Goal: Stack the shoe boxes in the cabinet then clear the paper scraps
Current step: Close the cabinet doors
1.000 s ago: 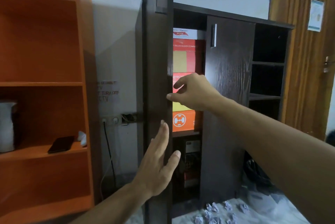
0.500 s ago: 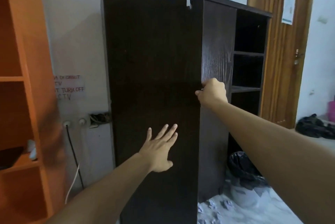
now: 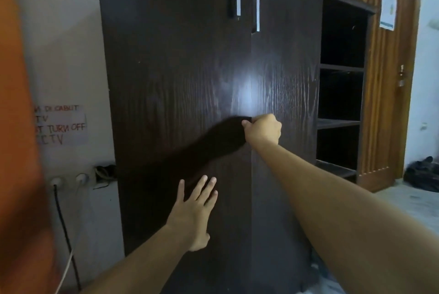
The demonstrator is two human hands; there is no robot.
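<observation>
A dark wood-grain cabinet [image 3: 285, 94] fills the frame, its left door [image 3: 175, 84] swung nearly flush with the right door [image 3: 282, 75], beside three open shelves [image 3: 339, 125] along the cabinet's right side. The shoe boxes are out of sight, presumably behind the doors; the paper scraps cannot be made out, only a pale blur at the lower right edge of the view. The left hand [image 3: 194, 213] lies flat on the lower part of the left door, fingers straight and spread, pressing it home. The right hand [image 3: 262, 129] is curled at the door's free edge, thumb on the front face; whether its fingers wrap that edge or merely rest there is hard to tell. The risk from here: if the left hand pushes the door fully home before the right lets go, the fingers could be pinched in the seam between the doors. A second earlier the door stood open, showing red and yellow boxes stacked inside; half a second ago it was swinging shut with the hands placed much as now. An orange shelf unit [image 3: 16, 127] blurs the left edge.
</observation>
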